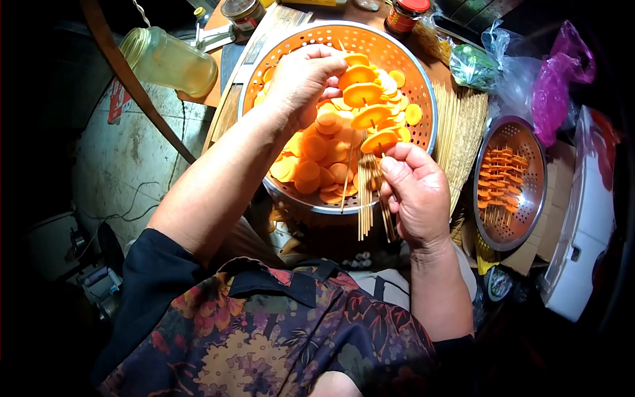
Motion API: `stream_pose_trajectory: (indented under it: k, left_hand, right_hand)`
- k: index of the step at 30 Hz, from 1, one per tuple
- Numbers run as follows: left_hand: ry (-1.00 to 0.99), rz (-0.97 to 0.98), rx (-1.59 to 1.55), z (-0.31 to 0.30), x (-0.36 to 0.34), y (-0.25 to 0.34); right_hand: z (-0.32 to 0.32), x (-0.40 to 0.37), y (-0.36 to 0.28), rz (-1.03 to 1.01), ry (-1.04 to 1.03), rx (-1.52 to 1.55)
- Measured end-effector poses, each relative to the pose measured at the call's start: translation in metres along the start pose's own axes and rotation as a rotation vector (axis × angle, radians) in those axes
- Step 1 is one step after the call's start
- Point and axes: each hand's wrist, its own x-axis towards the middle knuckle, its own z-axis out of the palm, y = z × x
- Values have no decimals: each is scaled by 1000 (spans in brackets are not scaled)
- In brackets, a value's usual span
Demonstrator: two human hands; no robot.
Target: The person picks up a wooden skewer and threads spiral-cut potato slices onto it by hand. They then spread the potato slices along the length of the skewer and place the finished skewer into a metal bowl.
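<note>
Between my hands runs a skewer threaded with several orange carrot slices (363, 94), spaced apart along the stick. My right hand (415, 187) pinches its lower end, just below the lowest slice. Up near the pointed tip, my left hand (308, 78) has its fingers closed at the top slice; its grip is partly hidden. Both are over a large perforated metal colander (418, 73) holding many loose carrot slices (314, 149). Bare bamboo skewers (365, 205) lean over the colander's near rim beside my right hand.
To the right, a smaller colander (539, 172) holds finished-looking carrot skewers (503, 175). A bundle of bamboo sticks (463, 132) lies between the colanders. Plastic bags (562, 79), a red-lidded jar (405, 16) and a large clear jar (175, 63) stand around. A white foam box (582, 225) is far right.
</note>
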Motion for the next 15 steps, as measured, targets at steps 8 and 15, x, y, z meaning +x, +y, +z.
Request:
stream_pose_trajectory:
  k: [8,15]
  left_hand:
    - [63,158,427,-31,24,4]
    - [-247,267,1371,-21,9,-14]
  right_hand:
    - [-14,5,-4,-68,31,204]
    - [-13,5,-4,-73,-5,200]
